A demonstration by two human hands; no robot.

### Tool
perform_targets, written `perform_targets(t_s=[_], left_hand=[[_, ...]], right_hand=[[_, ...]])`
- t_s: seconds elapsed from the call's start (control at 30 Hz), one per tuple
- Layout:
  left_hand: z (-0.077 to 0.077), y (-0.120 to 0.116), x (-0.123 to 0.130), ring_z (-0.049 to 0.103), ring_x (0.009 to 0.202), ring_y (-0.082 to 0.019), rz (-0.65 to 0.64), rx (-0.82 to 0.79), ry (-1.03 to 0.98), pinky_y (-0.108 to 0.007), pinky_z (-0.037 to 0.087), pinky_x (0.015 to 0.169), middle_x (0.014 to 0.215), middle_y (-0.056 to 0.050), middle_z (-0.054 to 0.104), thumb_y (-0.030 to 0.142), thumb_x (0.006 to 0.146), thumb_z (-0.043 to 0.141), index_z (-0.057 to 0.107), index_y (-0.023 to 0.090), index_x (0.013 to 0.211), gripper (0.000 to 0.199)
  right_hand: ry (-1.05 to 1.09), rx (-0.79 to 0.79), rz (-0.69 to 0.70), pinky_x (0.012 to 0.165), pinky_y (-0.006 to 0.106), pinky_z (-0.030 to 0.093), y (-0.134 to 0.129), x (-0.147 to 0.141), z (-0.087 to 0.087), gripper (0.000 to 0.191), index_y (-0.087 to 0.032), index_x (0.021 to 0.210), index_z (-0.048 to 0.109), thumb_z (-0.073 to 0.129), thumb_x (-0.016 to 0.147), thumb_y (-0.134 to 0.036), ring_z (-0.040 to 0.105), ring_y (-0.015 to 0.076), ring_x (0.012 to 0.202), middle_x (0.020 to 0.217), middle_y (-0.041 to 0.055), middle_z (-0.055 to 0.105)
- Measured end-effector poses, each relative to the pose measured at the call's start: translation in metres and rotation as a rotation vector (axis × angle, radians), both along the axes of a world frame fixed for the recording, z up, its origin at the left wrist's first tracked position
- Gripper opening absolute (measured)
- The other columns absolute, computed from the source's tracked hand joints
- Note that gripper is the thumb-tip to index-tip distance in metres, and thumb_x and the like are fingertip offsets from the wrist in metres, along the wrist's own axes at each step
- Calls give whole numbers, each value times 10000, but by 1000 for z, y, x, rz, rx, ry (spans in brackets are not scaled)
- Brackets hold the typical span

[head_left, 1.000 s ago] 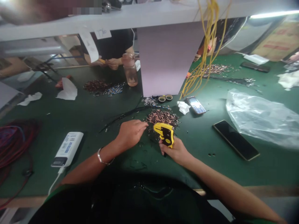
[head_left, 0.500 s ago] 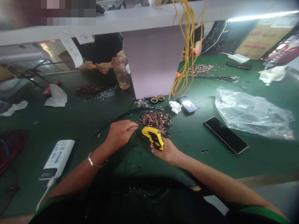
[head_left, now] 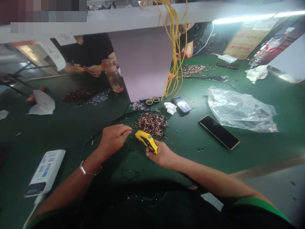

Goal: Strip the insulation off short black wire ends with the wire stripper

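My right hand (head_left: 163,153) is wrapped round a yellow and black wire stripper (head_left: 148,142), whose head points up and left. Just left of that head, the thumb and fingertips of my left hand (head_left: 114,137) are pinched together. What lies between them is too small to make out. A heap of short copper-coloured and black wire pieces (head_left: 152,124) is spread on the table behind the tool. Long thin black wires (head_left: 119,118) lie beyond my left hand, with small silvery pieces (head_left: 137,106) behind them.
On the green table (head_left: 186,171) are a phone (head_left: 219,132), a keypad phone (head_left: 182,104), a plastic bag (head_left: 240,109), tape rolls (head_left: 152,101) and a white power bank (head_left: 46,171). Yellow wires (head_left: 175,47) hang by a panel (head_left: 145,66). Across it, a person's hands (head_left: 94,70) hold a yellow tool.
The view has turned a little to the right, so the table's things sit further left. Both hands keep nearly the same pose, with the stripper still in my right hand.
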State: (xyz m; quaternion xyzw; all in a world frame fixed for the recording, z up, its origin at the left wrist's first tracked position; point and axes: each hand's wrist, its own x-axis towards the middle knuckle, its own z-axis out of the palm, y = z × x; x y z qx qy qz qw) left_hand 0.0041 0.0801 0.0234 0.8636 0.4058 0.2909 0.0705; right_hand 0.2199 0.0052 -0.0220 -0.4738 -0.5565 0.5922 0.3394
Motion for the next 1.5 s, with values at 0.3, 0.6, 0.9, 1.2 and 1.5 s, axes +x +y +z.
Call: perform_targets(t_s=[0.3, 0.6, 0.9, 1.2, 1.5], left_hand=[[-5, 0, 2, 698, 692, -141, -17, -7, 94, -248, 476, 640, 753, -11, 748, 227, 916, 575, 728, 183, 819, 187], [-11, -2, 5, 691, 693, -138, -25, -48, 124, -255, 452, 618, 786, -12, 755, 253, 942, 536, 719, 196, 838, 218], [-14, -8, 11, 652, 649, -122, -65, -78, 87, -237, 432, 593, 703, -7, 717, 227, 930, 515, 679, 188, 751, 245], [-7, -16, 14, 581, 567, -107, -105, -50, 20, -236, 411, 569, 604, -2, 645, 179, 919, 489, 632, 171, 694, 266], [-7, -30, 24, 572, 533, -107, -132, 20, -7, -235, 410, 537, 584, 4, 624, 154, 910, 485, 604, 172, 701, 241]], right_hand=[[149, -142, -15, 461, 268, 420, 4, 9, -8, 212, -210, 767, 525, 705, 670, -263, 475, 103, 422, 517, -81, 517], [331, -178, 7, 449, 283, 450, 10, 14, -12, 213, -187, 747, 556, 749, 689, -255, 500, 116, 398, 444, -72, 539], [463, -225, 1, 426, 301, 457, 7, 20, -22, 226, -165, 778, 597, 794, 701, -245, 510, 127, 393, 469, -59, 549], [343, -192, -11, 458, 297, 453, 3, 21, -11, 223, -173, 757, 596, 789, 686, -257, 515, 126, 405, 462, -52, 560], [204, -164, -95, 454, 295, 434, 0, 17, -4, 222, -186, 736, 575, 754, 632, -267, 494, 122, 412, 485, -54, 553]])
